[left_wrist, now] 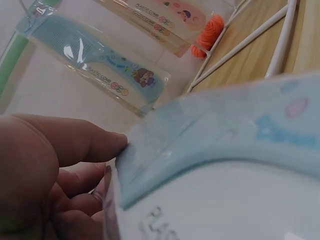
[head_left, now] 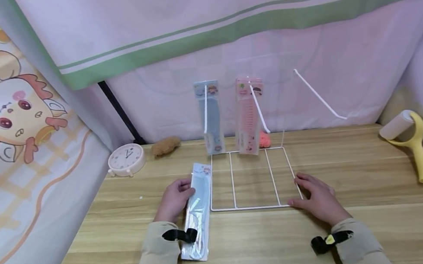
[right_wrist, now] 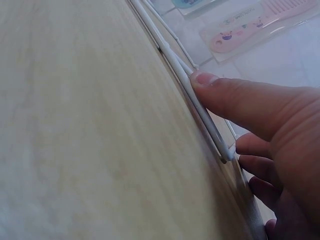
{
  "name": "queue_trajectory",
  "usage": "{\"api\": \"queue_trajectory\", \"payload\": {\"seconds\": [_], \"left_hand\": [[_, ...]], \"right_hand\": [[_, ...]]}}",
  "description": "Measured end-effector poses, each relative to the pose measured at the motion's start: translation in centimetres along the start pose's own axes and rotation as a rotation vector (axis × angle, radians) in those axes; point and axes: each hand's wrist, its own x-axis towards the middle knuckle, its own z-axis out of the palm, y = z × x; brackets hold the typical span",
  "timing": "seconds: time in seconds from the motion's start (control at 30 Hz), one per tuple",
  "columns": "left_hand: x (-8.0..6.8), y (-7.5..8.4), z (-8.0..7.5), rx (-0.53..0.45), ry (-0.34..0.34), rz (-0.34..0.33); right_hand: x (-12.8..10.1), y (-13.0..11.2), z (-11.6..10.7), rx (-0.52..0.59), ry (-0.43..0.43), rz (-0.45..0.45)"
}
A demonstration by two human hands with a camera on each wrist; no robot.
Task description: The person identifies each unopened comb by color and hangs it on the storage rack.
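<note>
My left hand (head_left: 175, 200) pinches a blue plastic comb in a clear package (head_left: 199, 207), between thumb and fingers at its left edge. The package lies slanted along the left side of the white wire rack (head_left: 257, 207). In the left wrist view the comb's package (left_wrist: 225, 150) fills the front. My right hand (head_left: 316, 196) is at the rack's front right corner, its thumb (right_wrist: 225, 92) on the front wire and its fingertips by the side wire. Another packaged blue comb (head_left: 212, 114) hangs on the rack's left hook, and packaged pink combs (head_left: 247, 119) hang on the middle hook.
A third hook (head_left: 318, 93) juts out at the right. Behind the rack sits a coral-coloured bundle (head_left: 264, 139). A pink clock (head_left: 126, 160) and a brown lumpy object (head_left: 165, 146) stand back left. A yellow-handled lint roller (head_left: 419, 152) is at the right. Curtains border the table.
</note>
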Motion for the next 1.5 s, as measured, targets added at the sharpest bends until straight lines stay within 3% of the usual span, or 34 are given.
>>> {"api": "queue_trajectory", "payload": {"seconds": [0.53,0.87,1.5], "left_hand": [[-0.8,2.7,-2.3,-0.149,0.011,-0.026],[-2.0,5.0,-3.0,-0.203,0.018,0.030],[-5.2,8.3,-4.1,-0.310,-0.059,0.161]], "right_hand": [[0.0,0.1,0.1,0.001,0.002,-0.003],[0.0,0.1,0.0,-0.002,-0.013,0.008],[0.0,-0.1,-0.1,-0.002,-0.011,0.001]]}}
